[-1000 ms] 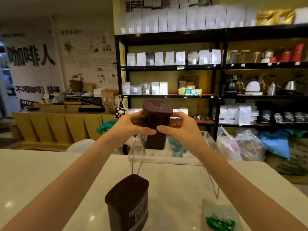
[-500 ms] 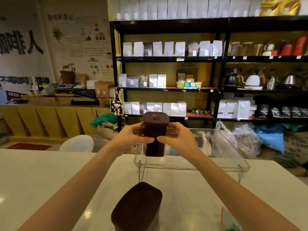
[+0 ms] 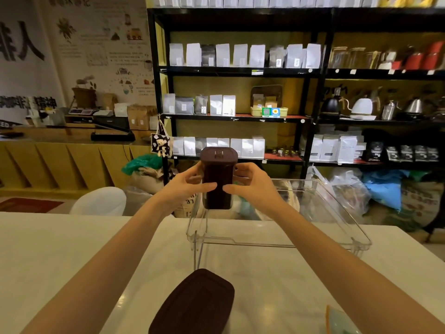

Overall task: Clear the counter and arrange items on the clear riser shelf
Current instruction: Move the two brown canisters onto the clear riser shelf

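Both hands are wrapped around a dark brown jar (image 3: 218, 179), one on each side. The left hand (image 3: 185, 186) has its thumb across the near face and its fingers around the far side, and the right hand (image 3: 250, 186) mirrors it, so the two thumbs nearly meet in the middle of the jar. The jar is upright with its brown lid (image 3: 218, 154) on top, and there's a small square latch in the lid.

The jar sits at the left end of the clear riser shelf (image 3: 277, 239), right under the hands. Can't honestly tell if its bottom is resting on the shelf surface or just a hair above it, since the plastic is see-through and the edge is hard to read. The rest of the shelf, off to the right of the hands, has nothing on it. The shelf stands on its thin clear legs on the white desk (image 3: 60, 249).

Closer to the body than the hands, between the two forearms, there's a second brown jar (image 3: 195, 304) standing on the desk, only its lid end showing at the bottom edge. Down past the right forearm, a bit of an orange-rimmed packet (image 3: 337, 320) pokes into the corner, too cut off to say more.
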